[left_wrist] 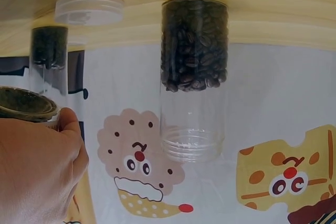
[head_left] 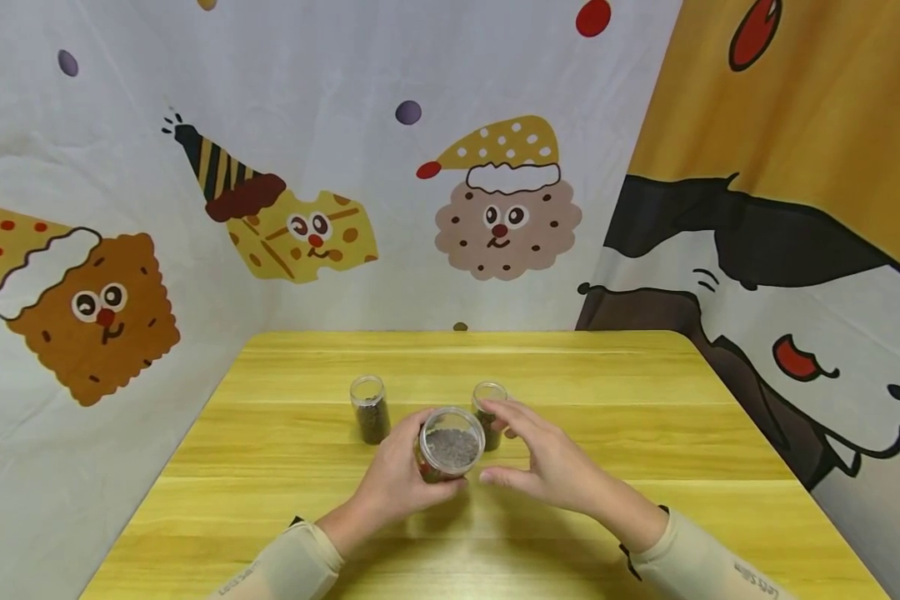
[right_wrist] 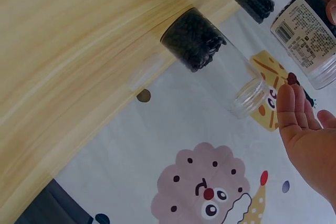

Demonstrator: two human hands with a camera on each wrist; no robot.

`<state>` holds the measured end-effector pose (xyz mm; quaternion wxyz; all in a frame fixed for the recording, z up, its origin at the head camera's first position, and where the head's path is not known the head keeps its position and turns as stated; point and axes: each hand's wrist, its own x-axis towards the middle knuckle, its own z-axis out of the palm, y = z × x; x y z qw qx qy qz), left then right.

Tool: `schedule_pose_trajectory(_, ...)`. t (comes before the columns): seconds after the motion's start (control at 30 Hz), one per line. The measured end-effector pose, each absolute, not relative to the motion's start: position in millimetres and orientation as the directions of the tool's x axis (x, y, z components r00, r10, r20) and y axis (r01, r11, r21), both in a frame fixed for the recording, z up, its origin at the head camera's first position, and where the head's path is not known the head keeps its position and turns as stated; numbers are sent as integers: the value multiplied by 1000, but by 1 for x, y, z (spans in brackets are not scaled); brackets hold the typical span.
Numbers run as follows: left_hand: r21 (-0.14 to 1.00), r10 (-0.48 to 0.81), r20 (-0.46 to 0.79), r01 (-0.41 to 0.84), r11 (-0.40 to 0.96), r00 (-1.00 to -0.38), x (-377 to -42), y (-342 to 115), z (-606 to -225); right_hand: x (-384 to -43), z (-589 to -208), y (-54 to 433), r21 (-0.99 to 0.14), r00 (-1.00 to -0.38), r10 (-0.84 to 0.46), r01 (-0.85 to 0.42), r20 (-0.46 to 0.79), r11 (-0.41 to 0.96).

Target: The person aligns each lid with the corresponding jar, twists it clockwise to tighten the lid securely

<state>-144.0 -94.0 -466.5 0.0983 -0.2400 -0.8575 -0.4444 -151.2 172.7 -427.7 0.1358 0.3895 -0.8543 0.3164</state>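
Observation:
In the head view my left hand (head_left: 393,471) grips a wide clear jar (head_left: 452,450) with no lid on, partly filled with dark grey grains. Its printed label (right_wrist: 304,32) faces the right wrist camera. My right hand (head_left: 551,462) is beside that jar, thumb and fingers spread apart, holding nothing. Behind its fingertips stands a slim glass jar (head_left: 489,429) with dark contents, partly covered by the hand. A similar jar of coffee beans (left_wrist: 194,51) stands upright on the left, also lidless.
The jars stand on a yellow wood-grain table (head_left: 307,367). A translucent lid (left_wrist: 89,10) lies on it, seen in the left wrist view. A printed cloth (head_left: 330,75) with cartoon figures hangs behind the table.

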Motion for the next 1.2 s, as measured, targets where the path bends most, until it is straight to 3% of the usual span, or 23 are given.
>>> schedule_pose_trajectory(0.43, 766, 300, 327, 437, 470, -896, -141, -86, -473, -145, -431, 184, -515, -740, -514, -671, 433, 534)
schedule_pose_trajectory(1.2, 849, 273, 243, 340, 405, -931, -134, -72, -479, -144, -442, 207, -553, -783, -467, -621, 411, 556)
